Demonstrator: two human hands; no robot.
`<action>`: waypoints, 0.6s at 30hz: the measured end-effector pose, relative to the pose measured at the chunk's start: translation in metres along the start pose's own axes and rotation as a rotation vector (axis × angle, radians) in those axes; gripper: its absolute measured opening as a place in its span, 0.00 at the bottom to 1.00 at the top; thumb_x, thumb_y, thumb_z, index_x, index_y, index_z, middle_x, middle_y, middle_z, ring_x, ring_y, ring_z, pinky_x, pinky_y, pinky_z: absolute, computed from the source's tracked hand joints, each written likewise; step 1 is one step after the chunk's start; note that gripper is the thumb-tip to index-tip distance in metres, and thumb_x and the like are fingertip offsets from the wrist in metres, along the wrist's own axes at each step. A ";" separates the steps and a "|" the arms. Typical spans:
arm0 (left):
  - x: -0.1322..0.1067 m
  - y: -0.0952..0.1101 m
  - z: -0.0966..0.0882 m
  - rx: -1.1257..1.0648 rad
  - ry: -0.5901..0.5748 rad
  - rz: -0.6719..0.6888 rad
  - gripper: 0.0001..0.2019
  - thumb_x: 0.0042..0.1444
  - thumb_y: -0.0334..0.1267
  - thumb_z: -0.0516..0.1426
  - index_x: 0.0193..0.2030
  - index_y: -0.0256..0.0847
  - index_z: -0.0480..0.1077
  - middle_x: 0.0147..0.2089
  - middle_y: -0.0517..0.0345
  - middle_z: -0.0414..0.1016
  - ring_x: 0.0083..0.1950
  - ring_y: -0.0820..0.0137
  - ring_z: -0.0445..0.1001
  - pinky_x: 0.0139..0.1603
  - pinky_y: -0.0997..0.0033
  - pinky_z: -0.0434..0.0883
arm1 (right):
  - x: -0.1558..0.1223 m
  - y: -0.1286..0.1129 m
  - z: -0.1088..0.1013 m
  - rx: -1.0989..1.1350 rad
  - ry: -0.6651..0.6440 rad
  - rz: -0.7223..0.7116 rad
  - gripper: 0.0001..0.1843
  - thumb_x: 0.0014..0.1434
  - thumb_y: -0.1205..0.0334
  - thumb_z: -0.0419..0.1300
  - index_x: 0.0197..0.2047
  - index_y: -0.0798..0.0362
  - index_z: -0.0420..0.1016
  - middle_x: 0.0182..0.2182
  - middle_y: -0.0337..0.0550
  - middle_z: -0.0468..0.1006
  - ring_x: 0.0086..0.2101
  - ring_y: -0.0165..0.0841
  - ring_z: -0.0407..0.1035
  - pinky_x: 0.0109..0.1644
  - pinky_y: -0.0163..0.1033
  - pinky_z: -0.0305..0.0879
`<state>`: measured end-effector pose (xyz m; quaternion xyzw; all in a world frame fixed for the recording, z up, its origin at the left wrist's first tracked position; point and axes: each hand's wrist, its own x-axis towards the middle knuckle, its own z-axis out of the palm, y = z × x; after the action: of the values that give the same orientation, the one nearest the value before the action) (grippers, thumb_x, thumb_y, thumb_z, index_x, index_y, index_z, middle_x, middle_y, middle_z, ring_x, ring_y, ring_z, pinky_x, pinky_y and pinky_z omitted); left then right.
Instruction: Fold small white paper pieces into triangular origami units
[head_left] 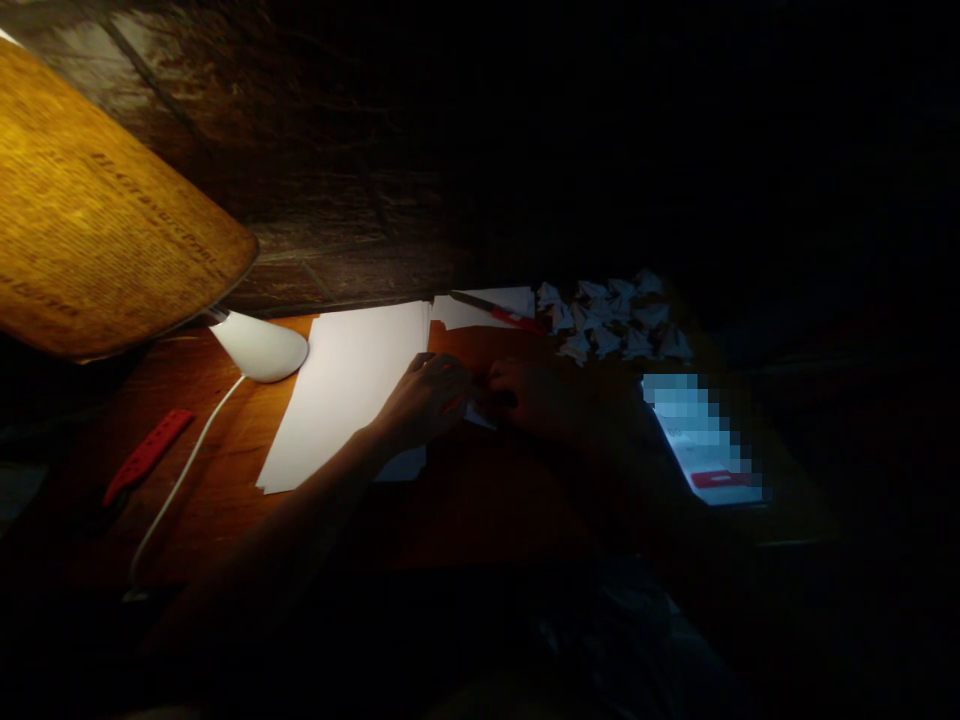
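Note:
My left hand [433,392] is closed, its fingers bent down over a small piece of paper [480,416]. Only a pale pointed corner of that paper shows between and below my hands. My right hand [517,390] lies in deep shadow, its fingers curled in at the other side of the same piece. Beneath my left forearm spreads a stack of white paper sheets [352,380]. Several folded paper pieces [611,318] with pointed tips sit together beyond my right hand.
Scissors with red handles [517,318] lie across smaller paper sheets [480,300] at the back. At the left stand a lamp with a yellow printed shade [112,210] and its white base [262,346]. A red slotted strip [150,455] and a lit phone [701,440] rest on the wooden table [480,510].

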<state>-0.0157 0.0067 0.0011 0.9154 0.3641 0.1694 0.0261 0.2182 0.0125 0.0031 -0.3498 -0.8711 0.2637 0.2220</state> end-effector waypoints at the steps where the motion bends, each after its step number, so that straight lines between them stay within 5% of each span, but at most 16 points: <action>1: 0.000 0.000 0.001 0.004 0.000 -0.003 0.08 0.66 0.35 0.56 0.44 0.46 0.78 0.49 0.55 0.82 0.54 0.59 0.74 0.58 0.53 0.67 | 0.000 0.000 0.000 -0.006 -0.012 -0.005 0.03 0.63 0.67 0.68 0.40 0.54 0.84 0.45 0.48 0.80 0.46 0.38 0.73 0.50 0.43 0.65; 18: -0.002 0.001 -0.005 -0.084 0.029 0.045 0.10 0.59 0.39 0.57 0.45 0.46 0.77 0.51 0.54 0.81 0.53 0.57 0.76 0.58 0.48 0.67 | 0.000 0.000 -0.006 0.023 -0.056 0.013 0.03 0.61 0.69 0.69 0.37 0.53 0.85 0.45 0.45 0.81 0.45 0.37 0.74 0.49 0.42 0.65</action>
<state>-0.0183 0.0047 0.0058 0.9190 0.3364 0.1981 0.0553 0.2222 0.0143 0.0078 -0.3454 -0.8715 0.2849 0.2000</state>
